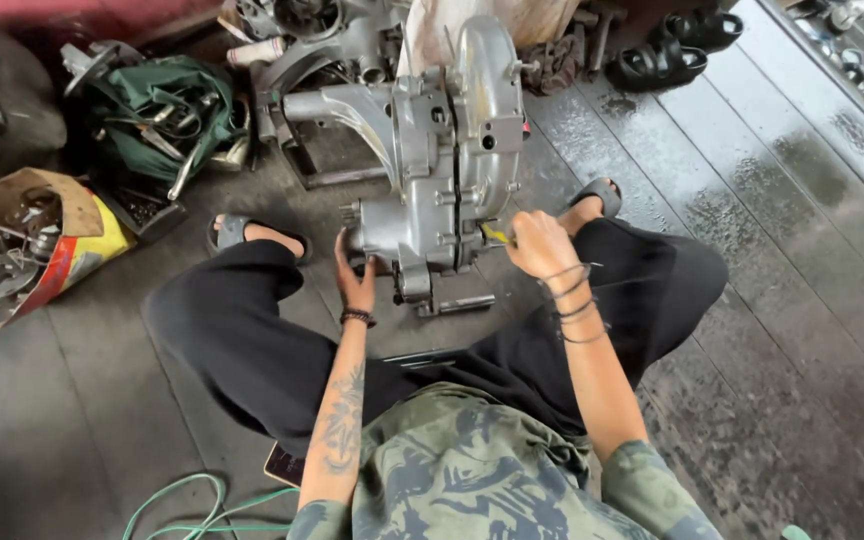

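Camouflage shirt and black trousers nearest the lens; both hands up on a grey engine case standing on the floor between the sandalled feet.

Left hand (354,275) lies open, palm and fingers flat against the lower left side of the engine (442,160), steadying it. Right hand (537,243) is closed round a yellow-handled tool (495,235), whose tip points left into the engine's lower right edge; I judge it a screwdriver, though the tip is hidden. Engine lies straight ahead of the hands, its long axis running up and away from the person. Right hand is the working one; both are about equally near. Tool bag (167,105) and a box of parts (27,245) sit well off to the left, sandals (667,55) beyond.
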